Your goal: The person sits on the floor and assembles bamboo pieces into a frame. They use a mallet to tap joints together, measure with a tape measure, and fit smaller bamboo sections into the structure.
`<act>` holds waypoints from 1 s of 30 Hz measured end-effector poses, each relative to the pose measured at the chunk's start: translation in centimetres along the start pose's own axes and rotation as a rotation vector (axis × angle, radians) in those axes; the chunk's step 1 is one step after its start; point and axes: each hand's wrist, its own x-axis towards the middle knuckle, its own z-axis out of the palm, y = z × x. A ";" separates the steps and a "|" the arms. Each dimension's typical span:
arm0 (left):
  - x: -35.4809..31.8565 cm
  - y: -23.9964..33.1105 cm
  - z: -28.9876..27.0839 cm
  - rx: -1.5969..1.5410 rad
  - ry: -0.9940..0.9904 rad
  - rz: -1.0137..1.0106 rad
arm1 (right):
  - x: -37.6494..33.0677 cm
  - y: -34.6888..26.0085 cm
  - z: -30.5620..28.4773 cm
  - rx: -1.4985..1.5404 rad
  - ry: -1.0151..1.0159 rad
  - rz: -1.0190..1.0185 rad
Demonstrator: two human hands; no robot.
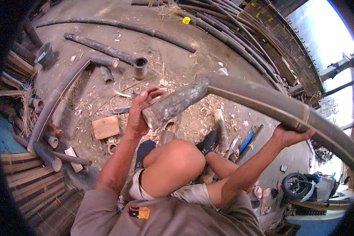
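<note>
Bamboo pole (240,94) — matt, mottled grey-green; wood block (106,127) — rough, pale.

Ground looking pretty messy here: long bamboo poles (118,25) lying across dirt floor (177,55), shavings scattering everywhere. Short hollow bamboo section (140,68) standing upright near middle, cut pole (99,47) lying just behind it. Flat wooden block (106,127) sitting among chips. Small yellow roll (186,20) resting far back beside stacked poles. Grey bucket (45,54) sitting at left edge. Woven bamboo panel (291,47) leaning at upper right. Wheel (294,185) showing at lower right.
</note>
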 end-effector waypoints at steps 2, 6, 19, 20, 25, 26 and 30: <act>-0.8 0.3 -0.9 -0.121 -0.112 -0.181 | -1.1 0.0 -1.4 0.032 0.048 -0.013; -3.6 -0.2 -0.8 -0.147 -0.227 -0.270 | -2.7 -1.0 -3.2 0.008 0.146 -0.104; -2.4 -0.7 1.9 -0.161 -0.264 -0.272 | -7.2 0.4 -7.1 0.170 0.505 0.040; -3.0 -0.5 2.5 -0.195 -0.263 -0.255 | -7.6 0.4 -6.9 0.188 0.511 0.088; -6.9 0.6 6.6 -0.202 -0.213 -0.135 | -8.2 4.1 -10.9 0.349 0.547 0.239; -7.9 0.7 7.7 -0.148 -0.180 -0.095 | -8.5 4.2 -11.2 0.384 0.492 0.264; -7.6 -0.7 5.9 -0.238 -0.032 -0.123 | -8.7 3.6 -11.5 0.414 0.501 0.305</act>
